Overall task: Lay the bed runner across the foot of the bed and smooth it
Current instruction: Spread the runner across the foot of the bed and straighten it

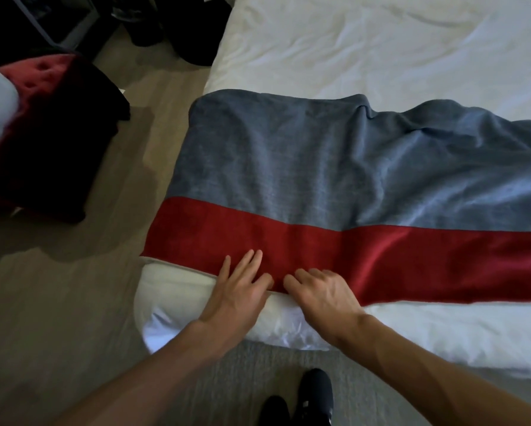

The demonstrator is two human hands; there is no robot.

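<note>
Bed runner (335,186) laid across foot of bed (381,47), one end at bed's side edge. Left hand (239,290) flat, fingers spread on red band; right hand (322,293) pressing beside it, fingers slightly curled. Grey part further along bunched; smoothing remains.

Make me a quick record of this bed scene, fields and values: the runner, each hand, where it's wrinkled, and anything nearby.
bed runner: grey with a red band, lying across the white bed
left hand: flat, fingers straight, on the red band's near edge
right hand: beside it on the same edge, fingers bent; grip unclear
wrinkles: folds in the grey part toward the right
nearby: red tufted stool on the floor at left
</note>
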